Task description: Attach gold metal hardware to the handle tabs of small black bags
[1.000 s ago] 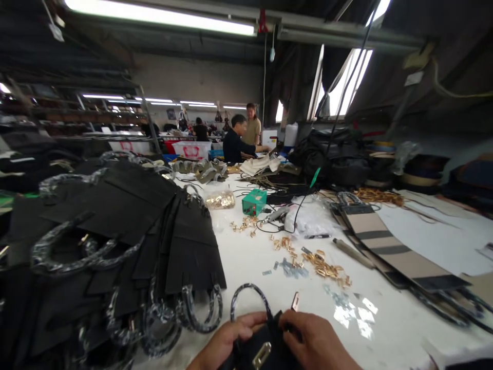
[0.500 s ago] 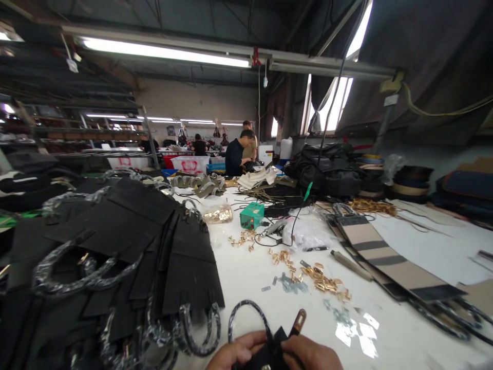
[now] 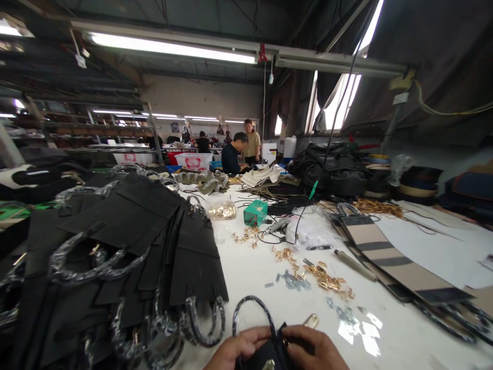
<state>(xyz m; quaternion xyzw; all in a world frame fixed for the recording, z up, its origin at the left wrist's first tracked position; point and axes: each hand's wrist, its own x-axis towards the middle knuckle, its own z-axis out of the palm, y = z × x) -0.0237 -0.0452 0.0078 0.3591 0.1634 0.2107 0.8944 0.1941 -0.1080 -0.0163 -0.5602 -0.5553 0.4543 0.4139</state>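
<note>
At the bottom edge my left hand (image 3: 234,350) and my right hand (image 3: 314,349) both grip a black leather bag piece (image 3: 269,350) with a gold clasp. Its plastic-wrapped handle (image 3: 252,313) loops up onto the white table (image 3: 246,267). A gold metal tab (image 3: 311,321) sticks out just above my right hand's fingers. Both hands have their fingers curled round the piece.
A big stack of black bag panels with wrapped handles (image 3: 127,246) fills the left. Gold fittings (image 3: 327,280) and silver plates (image 3: 292,280) lie scattered ahead. A green box (image 3: 254,212), a cabled tool (image 3: 275,226) and striped panels (image 3: 385,252) sit farther off. Two people (image 3: 241,151) work at the far end.
The view shifted slightly. The gold tab by my right hand has tipped from upright to lying flatter. My hands stay on the black piece.
</note>
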